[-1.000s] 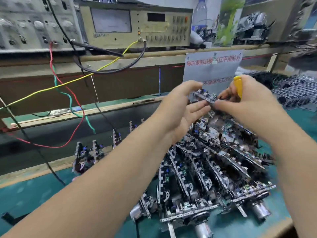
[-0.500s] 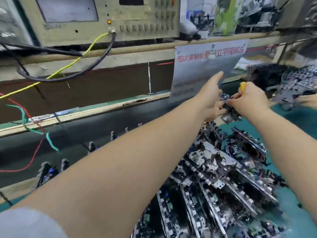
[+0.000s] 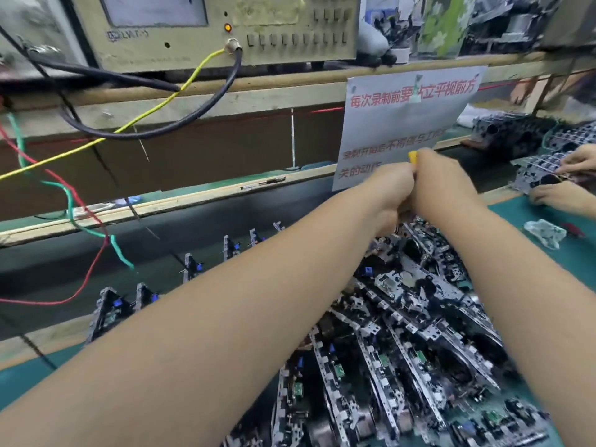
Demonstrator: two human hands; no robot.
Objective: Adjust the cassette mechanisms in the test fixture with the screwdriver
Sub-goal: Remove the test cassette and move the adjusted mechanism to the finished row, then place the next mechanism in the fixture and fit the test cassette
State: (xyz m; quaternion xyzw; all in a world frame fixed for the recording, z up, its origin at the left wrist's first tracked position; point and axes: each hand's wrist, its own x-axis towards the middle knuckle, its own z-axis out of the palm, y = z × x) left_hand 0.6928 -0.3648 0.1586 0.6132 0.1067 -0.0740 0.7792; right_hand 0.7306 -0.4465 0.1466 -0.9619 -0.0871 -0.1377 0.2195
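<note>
My left hand (image 3: 388,191) and my right hand (image 3: 442,185) are pressed together, held out over the far end of the pile of cassette mechanisms (image 3: 406,333). My right hand grips the screwdriver; only its yellow handle tip (image 3: 413,156) shows above the knuckles. My left hand is curled into a fist against it. The cassette mechanism it held a moment ago is hidden between the two hands. The image is blurred by motion.
A row of upright mechanisms (image 3: 190,266) stands along the dark conveyor belt (image 3: 64,262). Behind are a test instrument (image 3: 209,30) with black, yellow, red and green wires, and a paper sign (image 3: 403,124). Another person's hands (image 3: 564,195) work at the right, near a crumpled plastic bag (image 3: 545,232).
Both hands have moved farther out and closed tightly together, so the held mechanism has gone out of sight. The camera has tilted and moved closer to the bench.
</note>
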